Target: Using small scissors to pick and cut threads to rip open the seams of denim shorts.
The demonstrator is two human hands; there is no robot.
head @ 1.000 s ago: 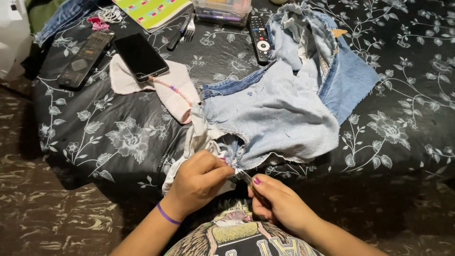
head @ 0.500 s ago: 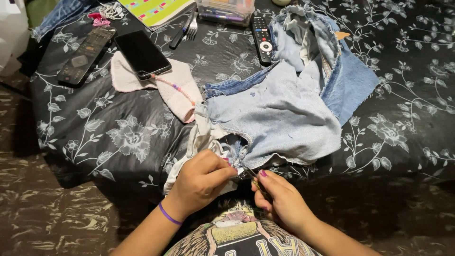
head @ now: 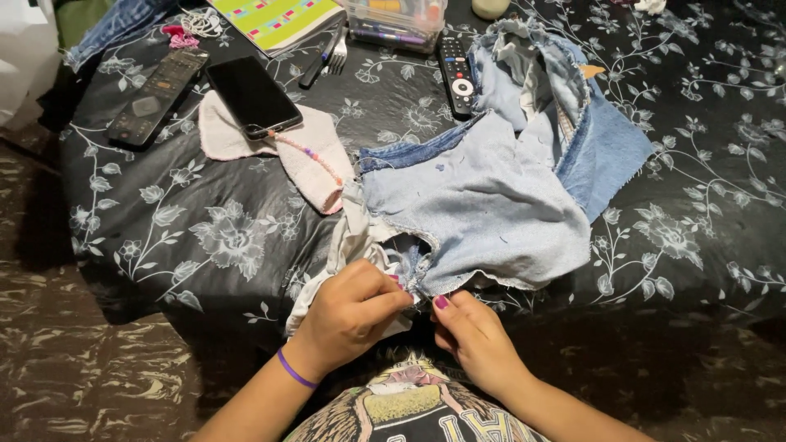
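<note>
This is a room in a home, most likely a bedroom or living room, with a bed or couch used as a sewing spot. The soft surface wears a black cover (head: 205, 237) printed with grey flowers and leaves, and its front edge drops to a dark patterned floor (head: 74, 360). Household odds and ends lie along the far edge: two remote controls (head: 155, 94) (head: 455, 75), a phone (head: 252, 96) on a pink cloth (head: 315, 155), a bright notebook (head: 278, 18), a fork (head: 337, 56) and a clear plastic box (head: 397, 20) of pens. Cut-up denim (head: 491, 196) sprawls near the front edge, as in home mending.
</note>
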